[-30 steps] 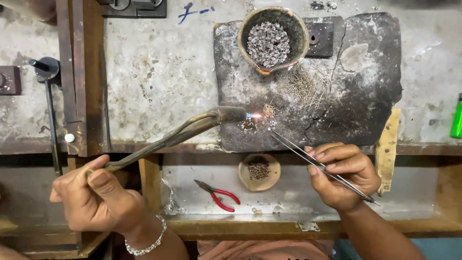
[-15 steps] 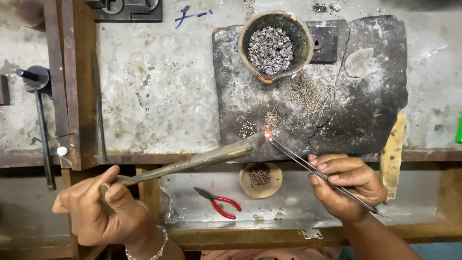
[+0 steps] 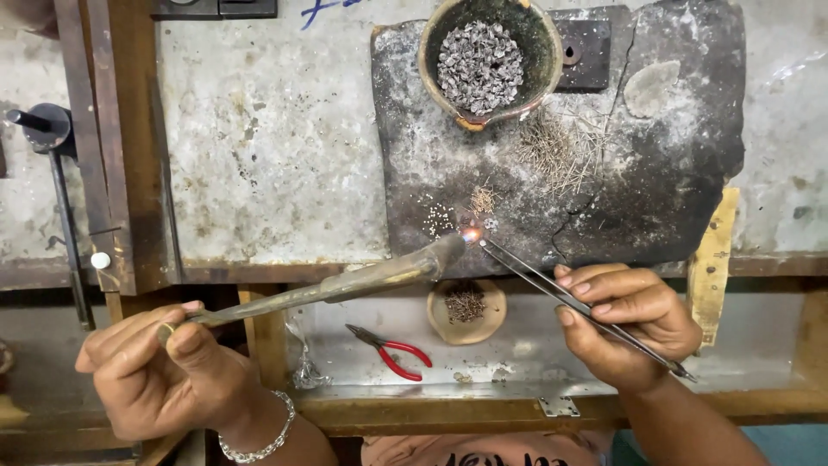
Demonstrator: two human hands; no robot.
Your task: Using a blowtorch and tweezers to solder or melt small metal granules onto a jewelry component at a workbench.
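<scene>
— Markings first: we see a blue handwritten scrawl (image 3: 323, 10) on the grey wall at the top edge, left of the clay bowl (image 3: 481, 60), and a pale yellow-brown strip (image 3: 714, 263) standing upright at the right edge of the charred slab (image 3: 673, 173). We spot no packages.

— Agreed. And our hands?

— Our left hand (image 3: 164, 371) is clenched round the rear end of the long torch (image 3: 345, 285), thumb pressed on top. The torch runs up and right, and its nozzle sits at the slab's lower edge with a small orange glow (image 3: 472, 234) at the tip. Our right hand (image 3: 630, 324) pinches the tweezers (image 3: 569, 298) between thumb and fingers; their points meet the glow from the right, just beside the nozzle. Whether they grip anything there, we cannot tell.

— Around that?

— Tiny pale beads (image 3: 435, 217) lie on the slab just left of the glow, fine wire bits (image 3: 556, 151) above it. On the lower shelf, red-handled pliers (image 3: 392, 349) lie beside a small dish (image 3: 466, 309).

— Against half a second ago?

— The glow and the tweezer points stay at the same spot. Our left hand sits lower in view, and the whole bench appears shifted upward.
</scene>
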